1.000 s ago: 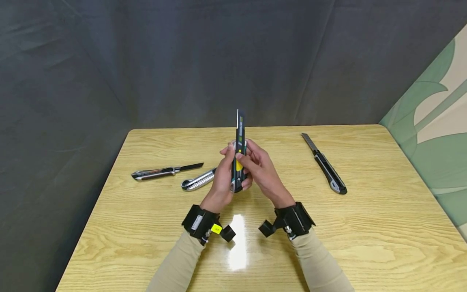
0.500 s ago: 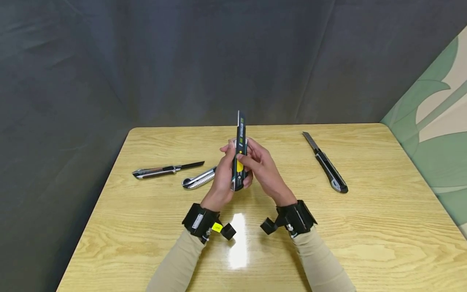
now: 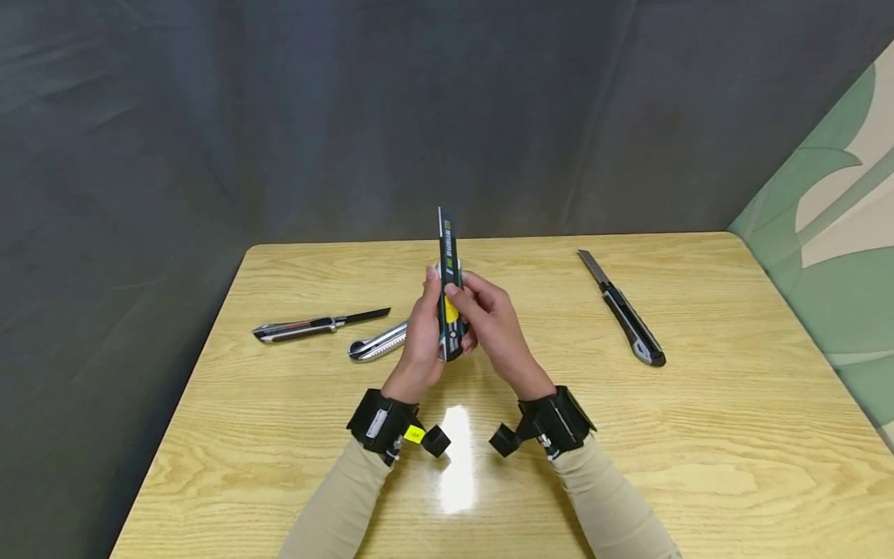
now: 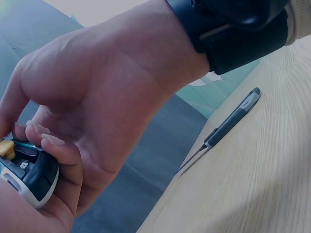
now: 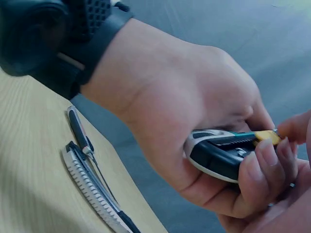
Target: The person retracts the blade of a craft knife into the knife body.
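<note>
Left hand (image 3: pixel 421 334) and right hand (image 3: pixel 501 330) clamp the slim, straight cutter (image 3: pixel 449 260) between them, right thumb (image 3: pixel 466 303) at its yellow slider (image 3: pixel 451 312), blade (image 3: pixel 445 222) forward. A ribbed silver knife (image 3: pixel 378 342) lies left of them on the wood-grained table (image 3: pixel 698 435).

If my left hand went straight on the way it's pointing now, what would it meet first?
Probably the dark curtain: beyond the yellow-slider knife it holds, your left hand's way looks free over the table up to there, though depth is hard to judge.
</note>
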`<state>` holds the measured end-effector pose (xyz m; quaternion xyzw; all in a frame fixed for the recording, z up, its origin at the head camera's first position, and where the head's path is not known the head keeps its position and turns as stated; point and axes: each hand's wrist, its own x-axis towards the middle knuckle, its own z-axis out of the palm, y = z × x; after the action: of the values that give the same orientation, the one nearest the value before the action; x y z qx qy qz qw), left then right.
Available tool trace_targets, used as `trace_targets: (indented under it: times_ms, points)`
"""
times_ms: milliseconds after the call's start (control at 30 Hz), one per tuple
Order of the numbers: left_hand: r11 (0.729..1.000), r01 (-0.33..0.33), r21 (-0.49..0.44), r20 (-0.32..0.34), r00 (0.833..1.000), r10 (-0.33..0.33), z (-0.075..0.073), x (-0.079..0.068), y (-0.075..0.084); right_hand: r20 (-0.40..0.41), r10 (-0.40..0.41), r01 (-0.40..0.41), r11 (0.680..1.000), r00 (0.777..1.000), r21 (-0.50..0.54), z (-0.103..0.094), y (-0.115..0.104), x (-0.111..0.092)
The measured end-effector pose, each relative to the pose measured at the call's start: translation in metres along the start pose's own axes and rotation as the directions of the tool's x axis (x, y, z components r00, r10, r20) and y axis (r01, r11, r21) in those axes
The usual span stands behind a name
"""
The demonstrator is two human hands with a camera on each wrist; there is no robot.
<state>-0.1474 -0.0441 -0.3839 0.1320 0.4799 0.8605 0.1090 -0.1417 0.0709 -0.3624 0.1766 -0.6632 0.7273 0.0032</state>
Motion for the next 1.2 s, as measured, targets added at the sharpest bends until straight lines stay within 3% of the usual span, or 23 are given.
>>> trace_targets:
  times_ms: [167,300,567,800,967,1200]
  points:
    - [0.997,-0.004,0.077,-0.021,1.000,0.005,0.000,0.001,0.000,0.013,-0.062,0.062,0.997,0.998,0.043,-0.002,0.016,0.003]
    - [0.995,-0.028,0.093,0.001,1.000,0.028,0.000,0.001,0.000,0.044,-0.085,0.082,0.995,0.995,0.061,-0.003,0.018,0.004]
    - [0.998,-0.025,0.056,-0.016,1.000,0.025,0.002,0.001,-0.002,0.070,-0.085,0.080,0.994,0.994,0.075,-0.004,0.018,0.004]
    - [0.998,0.008,0.061,-0.068,0.998,-0.004,0.000,0.001,0.001,0.085,-0.067,0.061,0.995,0.994,0.079,-0.001,0.016,0.002]
    - [1.000,0.015,0.026,-0.036,0.999,-0.014,0.000,0.002,0.003,0.093,-0.054,0.046,0.995,0.994,0.086,-0.003,0.017,0.002]
    - [0.999,0.025,0.020,-0.043,0.999,-0.024,0.000,0.001,0.004,0.113,-0.052,0.042,0.996,0.992,0.081,-0.005,0.021,0.003]
